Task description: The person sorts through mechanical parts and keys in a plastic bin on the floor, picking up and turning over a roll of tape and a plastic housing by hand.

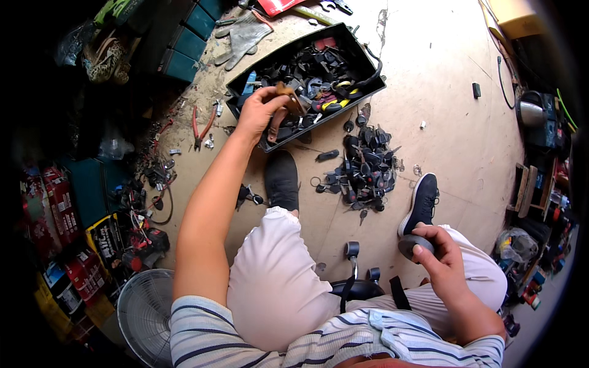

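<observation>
My left hand (pixel 261 110) reaches over the near left part of a black plastic bin (pixel 288 142). Its thumb and fingers pinch a flat brown piece (pixel 291 98) that looks like leather; blur hides its exact kind. Car keys and key fobs (pixel 313 61) fill much of the bin. Another brown strip (pixel 277 124) lies beneath my left hand, against the bin's near side. By my right knee, my right hand (pixel 443 254) is closed around a dark grey round disc (pixel 415 247). A heap of keys and fobs (pixel 367 165) lies on the floor between my feet and the bin.
Red-handled pliers (pixel 201 129) and a grey work glove (pixel 244 38) lie left of the bin. A fan (pixel 144 313) stands at my lower left. Boxes and tools line both sides. A chair caster (pixel 351 248) shows between my legs.
</observation>
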Motion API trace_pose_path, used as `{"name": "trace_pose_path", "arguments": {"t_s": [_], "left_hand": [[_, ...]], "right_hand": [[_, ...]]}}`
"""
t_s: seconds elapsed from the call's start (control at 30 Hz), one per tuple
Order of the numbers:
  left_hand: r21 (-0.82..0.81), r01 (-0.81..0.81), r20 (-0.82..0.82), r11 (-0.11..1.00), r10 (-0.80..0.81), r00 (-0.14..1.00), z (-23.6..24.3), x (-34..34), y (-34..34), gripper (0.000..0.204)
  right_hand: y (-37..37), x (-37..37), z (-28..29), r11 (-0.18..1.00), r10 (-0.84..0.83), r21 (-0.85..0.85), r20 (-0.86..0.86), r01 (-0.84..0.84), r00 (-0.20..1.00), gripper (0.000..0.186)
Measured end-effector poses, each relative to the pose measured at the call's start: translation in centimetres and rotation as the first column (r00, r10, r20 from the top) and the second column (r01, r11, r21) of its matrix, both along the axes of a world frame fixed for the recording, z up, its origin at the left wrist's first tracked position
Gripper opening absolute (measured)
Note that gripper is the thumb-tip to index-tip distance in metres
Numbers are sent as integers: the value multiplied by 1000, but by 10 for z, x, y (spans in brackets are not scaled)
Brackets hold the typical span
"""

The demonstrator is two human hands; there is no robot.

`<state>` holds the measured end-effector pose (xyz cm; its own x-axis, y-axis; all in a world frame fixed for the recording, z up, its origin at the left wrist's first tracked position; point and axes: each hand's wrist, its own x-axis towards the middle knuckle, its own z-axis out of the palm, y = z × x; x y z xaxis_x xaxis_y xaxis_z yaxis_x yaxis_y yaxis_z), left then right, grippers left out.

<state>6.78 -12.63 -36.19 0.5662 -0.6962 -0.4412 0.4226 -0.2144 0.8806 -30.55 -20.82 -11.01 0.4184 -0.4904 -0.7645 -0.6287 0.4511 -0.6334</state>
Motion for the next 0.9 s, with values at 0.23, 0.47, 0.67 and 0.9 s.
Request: {"name": "trace_pose_path", "arguments": {"t_s": [0.23,0.47,0.67,0.9], "left_hand": [[-373,-359,-680,855,11,733,10,8,21,38],[-360,-361,-726,860,-15,688,7,12,24,42],[-332,-308,-713,892,-24,701,-1,8,26,47],[-214,-299,-705,930,65,706,-3,-6,17,57]], "right_hand": [[1,-3,-4,1000,25,-15,12,-25,1000,24],[1,1,-5,1000,-4,10,41,4,999,24],[2,-4,-8,1000,17,-15,26,-16,1000,25],[0,-1,-6,1000,22,-2,23,-21,1000,24]]}}
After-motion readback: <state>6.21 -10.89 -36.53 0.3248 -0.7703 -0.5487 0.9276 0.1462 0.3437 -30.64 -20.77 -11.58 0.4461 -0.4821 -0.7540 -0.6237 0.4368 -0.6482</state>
